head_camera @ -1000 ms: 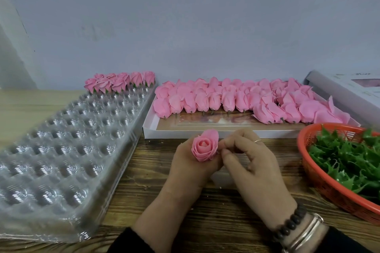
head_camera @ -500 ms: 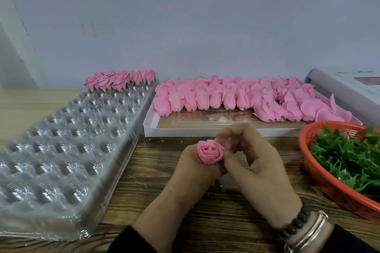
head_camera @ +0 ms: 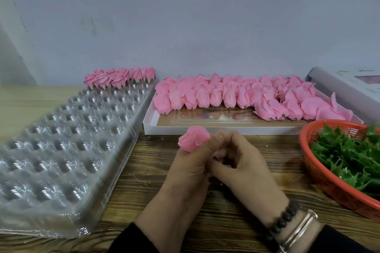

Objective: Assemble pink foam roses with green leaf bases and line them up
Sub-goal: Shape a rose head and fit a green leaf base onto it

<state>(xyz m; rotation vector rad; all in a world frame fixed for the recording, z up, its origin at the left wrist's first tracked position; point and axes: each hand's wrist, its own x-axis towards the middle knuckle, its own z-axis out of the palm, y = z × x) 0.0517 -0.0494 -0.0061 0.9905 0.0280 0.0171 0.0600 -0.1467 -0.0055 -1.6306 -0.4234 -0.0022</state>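
My left hand (head_camera: pixel 185 172) grips a pink foam rose (head_camera: pixel 193 138) by its base, over the wooden table, with the bloom tilted to the left. My right hand (head_camera: pixel 244 164) is pressed against the left one, its fingers curled in at the rose's underside, which the left thumb hides. No green leaf base shows on this rose. Several finished roses with green bases (head_camera: pixel 121 78) stand in the far row of a clear plastic cell tray (head_camera: pixel 67 150). Green leaf bases (head_camera: pixel 349 154) fill an orange basket (head_camera: pixel 320 172) at the right.
A flat white box (head_camera: pixel 205 129) behind my hands holds several rows of pink rose heads (head_camera: pixel 236 94) lying on their sides. A white box lid (head_camera: pixel 349 86) leans at the far right. A grey wall closes off the back.
The rose has turned from facing up at me to tilting left. My right-hand fingers have dropped from its side petals down to its base.
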